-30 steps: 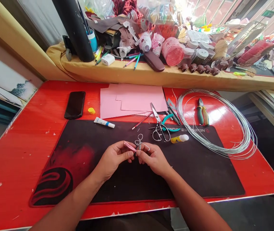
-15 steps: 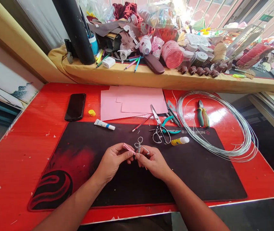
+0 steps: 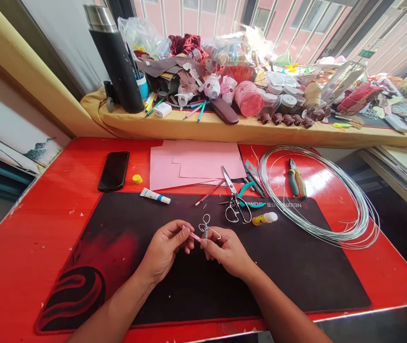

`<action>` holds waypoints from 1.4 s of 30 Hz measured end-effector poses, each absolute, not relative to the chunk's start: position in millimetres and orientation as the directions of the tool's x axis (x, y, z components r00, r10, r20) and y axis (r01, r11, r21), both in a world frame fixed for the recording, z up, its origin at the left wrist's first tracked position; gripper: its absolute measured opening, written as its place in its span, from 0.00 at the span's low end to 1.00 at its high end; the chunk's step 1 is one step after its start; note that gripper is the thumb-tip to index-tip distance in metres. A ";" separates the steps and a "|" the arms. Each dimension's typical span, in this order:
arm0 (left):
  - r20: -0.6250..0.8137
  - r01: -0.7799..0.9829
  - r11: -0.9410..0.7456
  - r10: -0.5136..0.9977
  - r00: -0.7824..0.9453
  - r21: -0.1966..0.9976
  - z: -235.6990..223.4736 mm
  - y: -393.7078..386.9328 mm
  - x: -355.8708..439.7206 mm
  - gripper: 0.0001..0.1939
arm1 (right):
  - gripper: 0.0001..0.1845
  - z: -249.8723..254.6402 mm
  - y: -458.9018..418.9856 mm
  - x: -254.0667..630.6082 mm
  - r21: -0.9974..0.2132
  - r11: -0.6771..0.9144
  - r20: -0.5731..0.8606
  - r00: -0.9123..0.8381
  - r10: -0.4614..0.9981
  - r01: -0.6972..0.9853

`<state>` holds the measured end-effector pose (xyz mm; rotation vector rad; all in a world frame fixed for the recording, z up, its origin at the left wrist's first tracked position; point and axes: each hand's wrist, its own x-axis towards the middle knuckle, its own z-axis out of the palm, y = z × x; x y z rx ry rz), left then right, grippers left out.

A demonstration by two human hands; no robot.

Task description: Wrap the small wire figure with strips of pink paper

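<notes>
Near front edge of red table [image 3: 28,238], on black-and-red cloth desk mat [image 3: 296,271]: L hand [image 3: 163,248] and R hand [image 3: 226,252] held close together, just apart, fingers curled inward. L fingertips [image 3: 188,232] pinch one end of narrow pink strip [image 3: 194,236], flat and smooth, prob. paper. Other end runs to R fingers, which grip twisted wire figure [image 3: 206,228]: tight coil stem, thin looped top, bent wire tail out to right. Figure sits between the hands, above mat. Strip reaches stem; can't tell if wrapped or only pressed.

Mat, just above hands: steel scissors [image 3: 232,202] w/ looped handles, lying across teal-handled pliers [image 3: 248,193]. Yellow glue stick [image 3: 264,218] w/ white cap to their right. White-and-blue squeeze tube [image 3: 155,196] at mat's back edge.

Table, far side: overlapping sheets of matte pink card [image 3: 196,164], thin red pencil [image 3: 208,192] at their front edge, glossy black phone [image 3: 114,171], small yellow cap [image 3: 137,179]. Right side: large loose coil of silver wire [image 3: 332,235], springy, uneven rings, w/ green-and-orange-handled pliers [image 3: 297,178] lying inside it.

Past back edge, on padded yellow ledge [image 3: 206,128]: matte black steel-topped flask [image 3: 115,62], w/ heaped fabric scraps, plastic bags, small round jars.
</notes>
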<state>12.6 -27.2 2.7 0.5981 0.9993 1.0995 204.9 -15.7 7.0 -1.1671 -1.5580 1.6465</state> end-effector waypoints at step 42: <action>-0.309 -0.299 0.356 0.931 0.195 0.885 -3.2 -32.3 15.9 0.15 | 0.26 7.2 -12.3 206.3 -0.970 -0.238 -0.232 -0.464 0.855 0.046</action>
